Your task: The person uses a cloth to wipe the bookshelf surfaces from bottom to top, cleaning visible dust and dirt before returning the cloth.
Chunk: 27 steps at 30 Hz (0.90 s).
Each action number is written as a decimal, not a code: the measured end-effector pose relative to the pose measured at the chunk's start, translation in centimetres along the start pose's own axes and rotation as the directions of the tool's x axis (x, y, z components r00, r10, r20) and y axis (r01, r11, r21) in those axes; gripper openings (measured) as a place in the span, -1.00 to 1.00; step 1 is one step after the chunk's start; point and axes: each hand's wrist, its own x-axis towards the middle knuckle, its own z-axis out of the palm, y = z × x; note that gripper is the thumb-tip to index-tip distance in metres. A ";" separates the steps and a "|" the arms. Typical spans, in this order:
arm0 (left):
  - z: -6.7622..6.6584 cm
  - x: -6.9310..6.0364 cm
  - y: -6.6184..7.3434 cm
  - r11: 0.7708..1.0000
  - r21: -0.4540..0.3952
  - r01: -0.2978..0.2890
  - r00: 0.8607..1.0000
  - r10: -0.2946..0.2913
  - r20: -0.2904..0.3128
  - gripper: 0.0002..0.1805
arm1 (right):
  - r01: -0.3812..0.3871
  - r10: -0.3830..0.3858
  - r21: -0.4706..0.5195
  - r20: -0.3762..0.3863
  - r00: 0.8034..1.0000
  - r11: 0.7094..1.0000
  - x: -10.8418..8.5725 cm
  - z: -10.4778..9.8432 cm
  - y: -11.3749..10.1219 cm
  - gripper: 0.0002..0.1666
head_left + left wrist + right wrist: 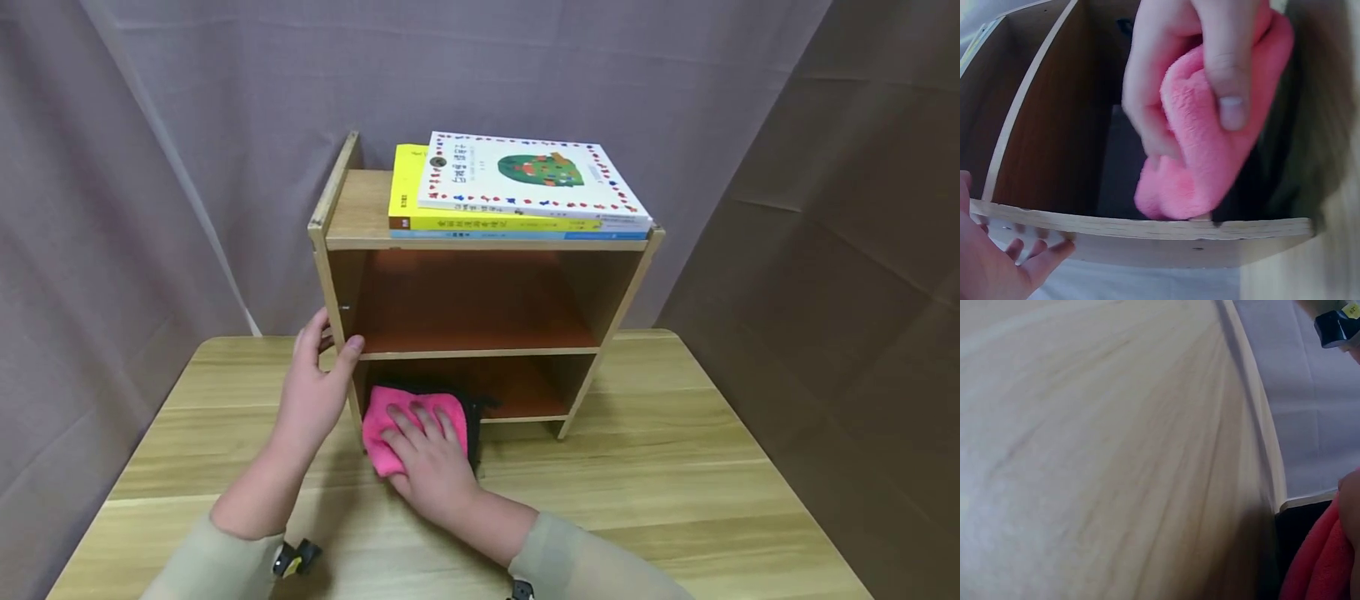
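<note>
A small wooden shelf [480, 352] stands on the table. My left hand [318, 392] grips its left side panel [327, 271], thumb on the front edge and fingers round the outside. At the lower left opening, my right hand [435, 467] holds a pink cloth [378, 429] against the shelf. In the left wrist view the fluffy cloth [1194, 144] is bunched between the right thumb and fingers, near the side panel's edge. Something black [474, 425] shows beside the cloth; I cannot tell whether it belongs to it. The right wrist view shows only part of the cloth [1322, 556].
Several books lie stacked on the shelf's top, a white picture book [525, 175] uppermost over a yellow one [405, 183]. The wooden table [675, 483] extends round the shelf. Grey curtains [225, 100] hang behind and to the sides.
</note>
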 end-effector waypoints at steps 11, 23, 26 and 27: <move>-0.8 1.1 -0.1 0.994 0.053 0.094 0.986 -0.100 0.134 -0.31 | -0.024 0.019 0.046 0.086 0.996 0.999 0.3 -1.6 0.7 -0.48; -0.7 0.9 -0.5 0.995 0.036 0.089 0.989 -0.093 0.113 -0.31 | -0.131 0.108 0.031 0.394 0.913 0.991 1.1 -3.3 0.9 -0.38; -0.7 0.9 -0.5 0.995 0.037 0.090 0.989 -0.093 0.114 -0.32 | -0.103 0.089 0.023 0.351 0.932 0.994 1.3 -3.4 1.2 -0.40; -0.7 0.9 -0.4 0.995 0.038 0.090 0.989 -0.094 0.113 -0.32 | -0.089 0.077 0.022 0.324 0.943 0.996 1.4 -3.4 1.3 -0.43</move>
